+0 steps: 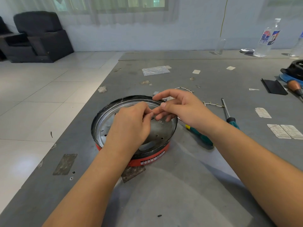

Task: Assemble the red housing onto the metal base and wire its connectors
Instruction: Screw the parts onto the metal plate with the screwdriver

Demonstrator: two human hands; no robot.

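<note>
The round metal base (105, 122) lies on the red housing (147, 159), which shows only as a red band with a white label at the front. My left hand (131, 123) hovers over the middle of the plate, its fingertips pinching something tiny that I cannot make out. My right hand (177, 107) meets it from the right, fingers loosely curled, the fingertips touching the left hand's pinch. A small screw (159, 121) sits in the plate just below the fingers. Wires with connectors (213, 104) lie on the table behind the right hand.
Two green-handled screwdrivers (229, 115) (200, 135) lie right of the housing. Farther right are paper labels (285, 131), a black bracket (273, 86), an orange-handled tool (295, 86) and a black part on blue (293, 71). Bottles (267, 38) stand at the back; the table's left edge (78, 115) drops to tiled floor.
</note>
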